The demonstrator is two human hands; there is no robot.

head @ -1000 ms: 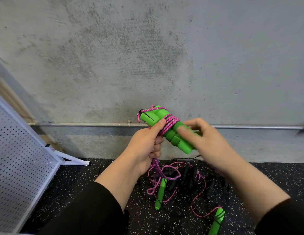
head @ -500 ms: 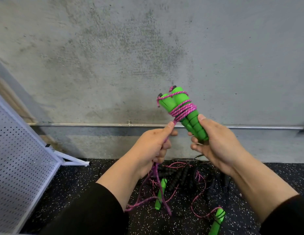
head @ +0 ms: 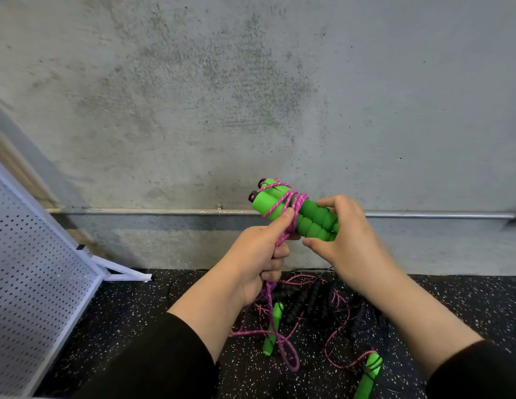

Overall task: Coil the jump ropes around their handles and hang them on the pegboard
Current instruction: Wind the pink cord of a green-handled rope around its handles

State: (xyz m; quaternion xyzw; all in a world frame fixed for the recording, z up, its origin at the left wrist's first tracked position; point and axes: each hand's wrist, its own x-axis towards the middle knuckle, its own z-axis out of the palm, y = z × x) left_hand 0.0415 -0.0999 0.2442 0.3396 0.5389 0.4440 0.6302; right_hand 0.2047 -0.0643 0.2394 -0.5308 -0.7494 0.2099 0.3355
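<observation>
Above the floor, before the concrete wall (head: 251, 96), a pair of green handles (head: 297, 214) lies side by side, tilted up to the left, with several turns of pink rope (head: 294, 201) wound around the upper ends. Of the two hands, the right hand (head: 346, 240) curls its fingers and thumb around the lower ends of the handles. The left hand (head: 259, 257) is closed on the pink rope just beside the wraps, thumb pressed against the handles; the slack drops from this fist to the floor. Directly below, on the black speckled floor (head: 136, 326), sits a tangle of other jump ropes (head: 317, 309): pink and black cords, black handles and loose green handles (head: 272, 329). A white pegboard (head: 29, 269) leans at the left edge, well apart from the pile. A metal pipe (head: 438, 216) runs along the wall behind the hands.
</observation>
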